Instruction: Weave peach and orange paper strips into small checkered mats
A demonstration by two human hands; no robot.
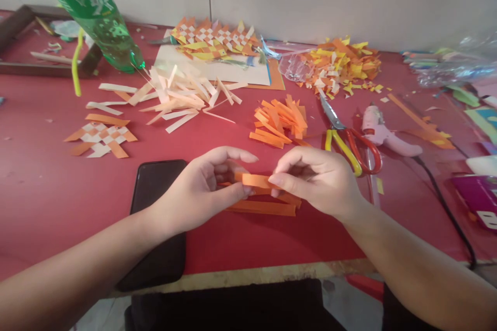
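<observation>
Between my two hands is an orange paper strip [256, 181]. My right hand [314, 181] pinches its right end between thumb and fingers. My left hand [217, 181] has its thumb at the strip's left part, with the index finger raised and the other fingers curled behind. Several more orange strips [267, 208] lie on the red table just below the hands. Beyond the hands sits a pile of folded orange strips [281, 119]. Further back to the left is a heap of pale strips [182, 90]. A woven orange and white paper piece [103, 137] lies at the left.
A black phone [157, 253] lies under my left forearm. Scissors [345, 134] and a pink glue gun [388, 132] with a cord are at the right. A green bottle [97, 15], woven paper fish [213, 39] and paper scraps [341, 64] stand or lie along the back.
</observation>
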